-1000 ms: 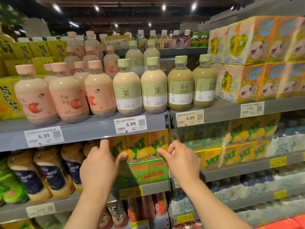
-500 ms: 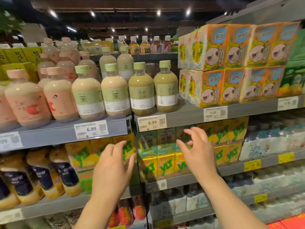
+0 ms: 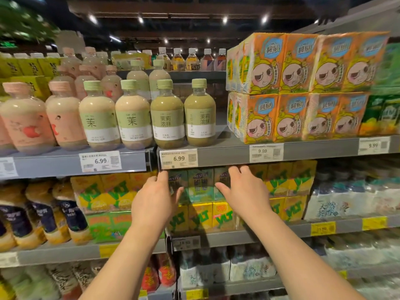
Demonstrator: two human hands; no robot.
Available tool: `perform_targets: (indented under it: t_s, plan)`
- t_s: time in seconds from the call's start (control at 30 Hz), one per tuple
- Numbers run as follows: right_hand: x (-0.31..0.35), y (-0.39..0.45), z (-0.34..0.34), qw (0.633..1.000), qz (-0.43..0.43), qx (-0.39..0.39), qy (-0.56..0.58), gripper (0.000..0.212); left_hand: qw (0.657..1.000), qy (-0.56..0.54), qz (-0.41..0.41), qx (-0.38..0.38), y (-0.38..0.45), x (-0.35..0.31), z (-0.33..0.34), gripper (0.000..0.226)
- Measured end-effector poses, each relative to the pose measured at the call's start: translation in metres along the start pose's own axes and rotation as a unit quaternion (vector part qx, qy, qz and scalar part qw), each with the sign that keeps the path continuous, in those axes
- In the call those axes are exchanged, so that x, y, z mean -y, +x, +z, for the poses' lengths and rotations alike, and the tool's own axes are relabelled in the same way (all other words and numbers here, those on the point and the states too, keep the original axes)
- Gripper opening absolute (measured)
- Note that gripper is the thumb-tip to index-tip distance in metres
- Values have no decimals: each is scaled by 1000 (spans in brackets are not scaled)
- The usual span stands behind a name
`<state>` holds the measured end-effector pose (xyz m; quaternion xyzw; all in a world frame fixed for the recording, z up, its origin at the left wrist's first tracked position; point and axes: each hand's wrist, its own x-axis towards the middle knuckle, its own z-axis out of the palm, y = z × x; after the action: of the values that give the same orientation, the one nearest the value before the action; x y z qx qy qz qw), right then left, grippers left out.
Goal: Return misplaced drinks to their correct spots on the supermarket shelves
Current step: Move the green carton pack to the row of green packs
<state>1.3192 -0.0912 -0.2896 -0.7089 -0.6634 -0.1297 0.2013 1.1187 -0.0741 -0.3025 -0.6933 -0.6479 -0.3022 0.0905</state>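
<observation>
A green Nestle tea carton multipack (image 3: 200, 184) sits on the middle shelf, stacked on yellow VLT lemon tea cartons (image 3: 201, 216). My left hand (image 3: 154, 199) is at the pack's left end with fingers spread, thumb against its side. My right hand (image 3: 243, 191) is at its right end, fingers reaching over the top right corner and thumb pointing left. Both hands flank the pack; whether they grip it is unclear. More yellow VLT packs (image 3: 290, 180) stand just right of it.
Above, the shelf edge (image 3: 220, 155) carries 6.99 and 9.99 price tags, with green-capped tea bottles (image 3: 167, 118) and orange cartoon carton packs (image 3: 292, 89). Left on the middle shelf are yellow VLT packs (image 3: 104, 191) and dark-labelled bottles (image 3: 41, 213). White packs (image 3: 346, 202) sit right.
The view has shifted right along the shelves. Both hands moved up and right from the left bay's VLT packs to either end of the green Nestle pack.
</observation>
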Motion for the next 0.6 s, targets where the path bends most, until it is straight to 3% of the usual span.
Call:
perform_targets:
  t_s: [0.23,0.43,0.5,0.6]
  plan:
    - [-12,-17,15,993,-22,-92,73,56,995,-79,-28,-60,-22,5,11,64]
    - [-10,-35,19,950,1,-111,293,56,983,-154,-34,-92,-37,-2,20,65]
    - [-10,-37,18,934,34,-123,334,64,974,-195,-45,-109,-42,-5,22,65]
    - [-12,-39,16,918,105,-87,373,87,945,-276,-135,-112,-42,-5,19,82]
